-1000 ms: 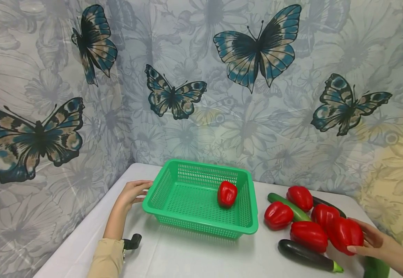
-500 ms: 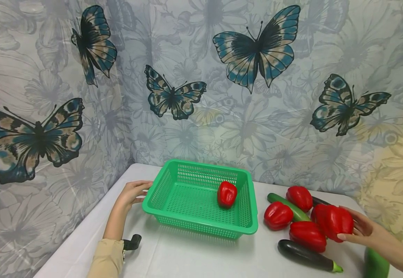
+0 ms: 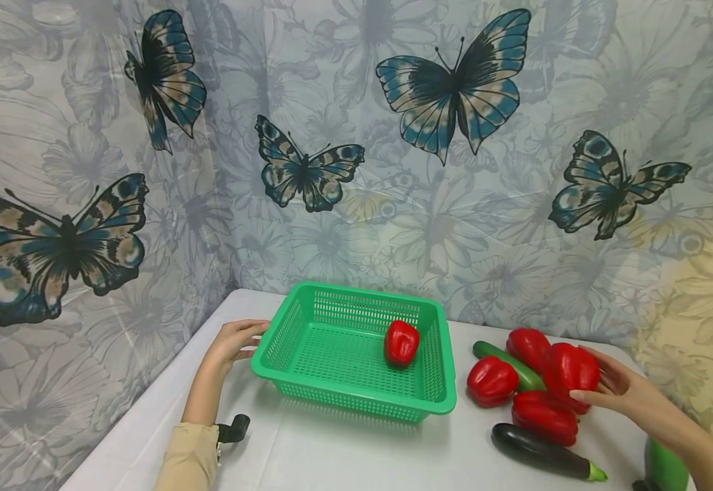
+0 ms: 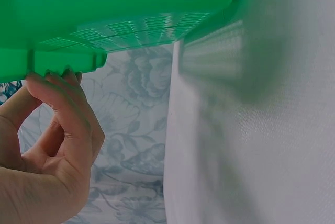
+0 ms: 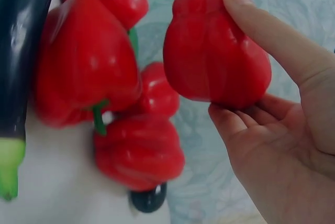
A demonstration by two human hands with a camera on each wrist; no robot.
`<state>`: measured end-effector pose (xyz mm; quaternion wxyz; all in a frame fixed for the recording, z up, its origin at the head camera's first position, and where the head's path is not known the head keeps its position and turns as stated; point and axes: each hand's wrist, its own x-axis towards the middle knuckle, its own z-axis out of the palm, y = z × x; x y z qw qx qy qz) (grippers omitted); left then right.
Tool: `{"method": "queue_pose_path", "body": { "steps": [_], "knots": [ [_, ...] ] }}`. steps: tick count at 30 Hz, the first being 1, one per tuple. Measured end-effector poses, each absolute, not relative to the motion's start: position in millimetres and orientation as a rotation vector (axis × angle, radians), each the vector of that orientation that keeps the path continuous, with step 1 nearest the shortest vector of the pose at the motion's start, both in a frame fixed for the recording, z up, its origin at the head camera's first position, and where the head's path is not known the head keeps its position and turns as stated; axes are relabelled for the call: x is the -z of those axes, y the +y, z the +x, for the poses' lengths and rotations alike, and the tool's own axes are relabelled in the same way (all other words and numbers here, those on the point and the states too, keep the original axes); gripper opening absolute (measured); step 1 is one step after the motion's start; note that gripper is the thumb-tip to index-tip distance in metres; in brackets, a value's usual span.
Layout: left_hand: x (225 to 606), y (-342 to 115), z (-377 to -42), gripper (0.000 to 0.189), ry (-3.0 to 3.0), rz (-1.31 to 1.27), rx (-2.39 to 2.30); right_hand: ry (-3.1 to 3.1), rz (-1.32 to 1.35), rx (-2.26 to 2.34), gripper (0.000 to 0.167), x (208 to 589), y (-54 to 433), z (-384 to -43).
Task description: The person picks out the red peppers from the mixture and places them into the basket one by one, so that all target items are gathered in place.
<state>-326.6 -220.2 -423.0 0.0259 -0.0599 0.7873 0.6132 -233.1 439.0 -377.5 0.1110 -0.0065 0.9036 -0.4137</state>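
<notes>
My right hand [image 3: 617, 385] holds a red bell pepper [image 3: 571, 372] between thumb and fingers, raised over the other vegetables. In the right wrist view the thumb lies across the held bell pepper [image 5: 214, 51], with the fingers beneath it. My left hand [image 3: 236, 343] is at the left rim of a green plastic basket [image 3: 356, 401]. In the left wrist view, this hand's bent fingers [image 4: 65, 98] meet the basket's rim [image 4: 57, 64] at their tips. One red bell pepper [image 3: 402, 344] sits inside the basket, toward its right side.
Right of the basket lie more red bell peppers [image 3: 492, 382], a green cucumber [image 3: 506, 361] and a dark eggplant [image 3: 537, 451]. Another green vegetable [image 3: 666, 464] is partly hidden by the right forearm. A butterfly-print cloth [image 3: 331, 245] hangs behind the white table [image 3: 331, 457].
My right hand has carried its bell pepper left and upward, over the back of the pile. The left hand and the basket have stayed in place.
</notes>
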Motion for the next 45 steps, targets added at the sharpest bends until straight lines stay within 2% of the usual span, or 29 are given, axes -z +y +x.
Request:
{"method": "queue_pose_path", "body": {
  "steps": [14,30,45],
  "knots": [
    [424.3,-220.3,-327.8,0.051,2.437,-0.18,-1.893,2.697,-0.042,1.208,0.096,364.9,399.8,-248.9],
    [425.8,-220.7,-327.1,0.053,2.444,-0.189,-1.877,2.713,-0.162,1.324,0.089,354.3,358.2,-262.0],
    [423.9,-220.9,-326.7,0.052,2.433,-0.177,-1.88,2.72,-0.141,1.242,0.099,342.6,325.7,-274.1]
  ]
}}
